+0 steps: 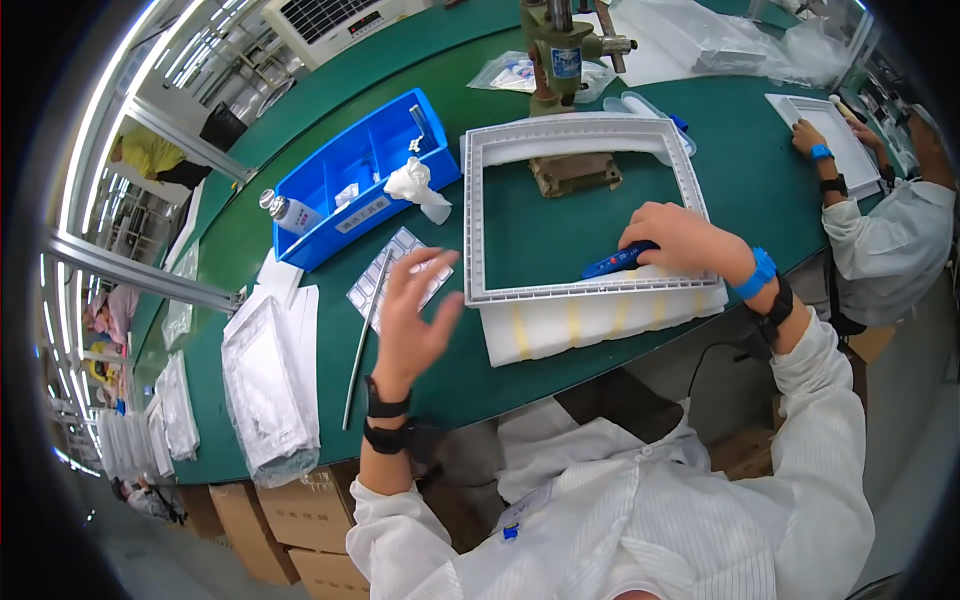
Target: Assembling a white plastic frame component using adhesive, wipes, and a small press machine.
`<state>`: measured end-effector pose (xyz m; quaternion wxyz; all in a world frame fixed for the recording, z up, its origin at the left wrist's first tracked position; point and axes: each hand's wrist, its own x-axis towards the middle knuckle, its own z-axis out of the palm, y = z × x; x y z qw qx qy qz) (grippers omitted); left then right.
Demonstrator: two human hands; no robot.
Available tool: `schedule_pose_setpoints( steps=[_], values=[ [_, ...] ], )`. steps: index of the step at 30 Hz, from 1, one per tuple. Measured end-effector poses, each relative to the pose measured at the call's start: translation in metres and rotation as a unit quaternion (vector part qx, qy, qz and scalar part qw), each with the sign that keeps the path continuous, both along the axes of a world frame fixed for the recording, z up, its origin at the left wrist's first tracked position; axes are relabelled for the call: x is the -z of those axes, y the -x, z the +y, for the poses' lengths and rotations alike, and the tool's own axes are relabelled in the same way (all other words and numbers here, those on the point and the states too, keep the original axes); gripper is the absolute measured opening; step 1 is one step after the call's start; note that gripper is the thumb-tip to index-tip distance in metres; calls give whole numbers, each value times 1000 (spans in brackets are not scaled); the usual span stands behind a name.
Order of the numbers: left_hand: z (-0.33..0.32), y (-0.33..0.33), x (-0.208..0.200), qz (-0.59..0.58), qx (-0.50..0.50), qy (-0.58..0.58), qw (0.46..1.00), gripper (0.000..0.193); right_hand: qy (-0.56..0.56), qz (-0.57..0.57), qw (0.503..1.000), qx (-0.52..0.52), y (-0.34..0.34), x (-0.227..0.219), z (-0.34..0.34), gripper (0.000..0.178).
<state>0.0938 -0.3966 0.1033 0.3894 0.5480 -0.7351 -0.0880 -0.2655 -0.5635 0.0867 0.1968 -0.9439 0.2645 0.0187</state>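
A white rectangular plastic frame [476,230] lies on the green workbench, its near side resting on a white foam pad [590,325] with yellow stripes. My right hand [685,240] is closed round a blue pen-shaped tool [618,262], whose tip points left inside the frame's near edge. To the left of the frame, my left hand [410,315] is raised with fingers apart and nothing in it. Below that hand lie a sheet of pale labels [388,262] and a thin metal rod [358,368].
A blue divided bin [318,185] holds a white bottle [293,213] and crumpled tissue [408,182]. Behind the frame stands a green press [556,60]. Bagged white parts [265,385] lie at left. At right a co-worker's hands [812,140] touch another white frame [850,165].
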Motion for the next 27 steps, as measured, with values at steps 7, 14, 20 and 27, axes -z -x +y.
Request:
schedule_pose_setpoints(
  steps=[7,14,20,27],
  values=[
    [7,56,2,-173,110,-48,978,57,94,-265,909,307,50,-12,40,52],
    [2,72,34,-220,72,90,969,48,-135,-394,811,411,67,32,46,53],
    [16,95,37,-189,69,134,970,41,-194,-394,810,388,79,26,44,51],
    [13,100,27,-185,37,99,977,45,-237,-421,784,391,88,36,37,51]
  ],
)
